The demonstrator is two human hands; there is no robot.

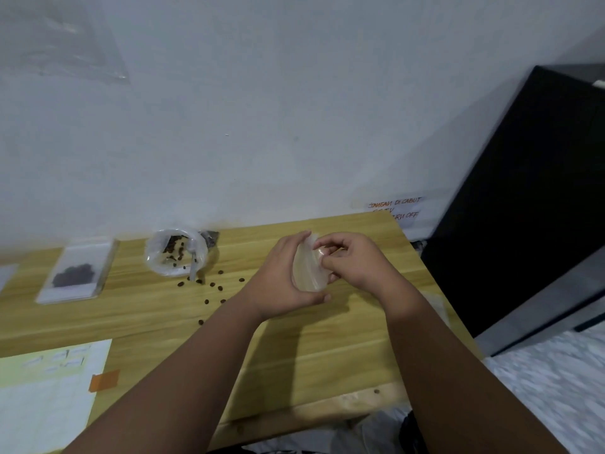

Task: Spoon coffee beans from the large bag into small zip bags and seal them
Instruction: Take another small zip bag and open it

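Observation:
Both hands hold a small clear zip bag [307, 271] above the middle of the wooden table [327, 348]. My left hand [281, 283] cups the bag from the left, and my right hand [350, 260] pinches its top edge. The bag looks empty. Left of my hands stands the large clear bag [173, 253], rolled open, with coffee beans inside and a white spoon [193, 262] leaning in it. Several loose beans [214, 286] lie scattered on the table. Farther left lies a flat zip bag with beans in it [75, 273].
A sheet of paper with orange tape [49, 394] lies at the near left. A black cabinet [523, 198] stands to the right of the table, and a white wall is behind it. A handwritten note [394, 207] hangs on the wall.

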